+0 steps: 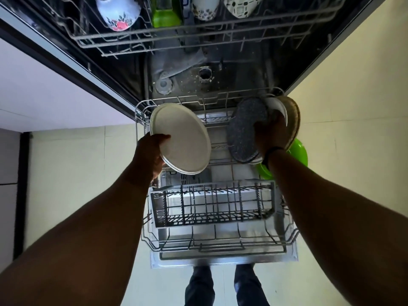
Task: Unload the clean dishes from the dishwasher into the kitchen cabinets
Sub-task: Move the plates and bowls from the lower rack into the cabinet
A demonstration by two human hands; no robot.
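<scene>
**Lower rack nearly cleared, upper rack still loaded**

Your left hand (154, 151) has its grip pinching the rim of a white plate (181, 138), lifted above the lower rack (218, 246). Your right hand (272, 133) is closed around a speckled grey plate (245, 127), with further plates bunched beside it. The cutlery basket (212, 204) looks empty. A green bowl (298, 153) remains behind your wrist, and mugs (118, 12) wait in the upper rack (198, 34). Nothing has reached the cabinets yet, judging from here.

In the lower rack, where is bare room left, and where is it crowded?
Free: the cutlery basket and the tines between the white plate and speckled plate. Crowded: the far right corner, where the right hand grips stacked plates.
</scene>
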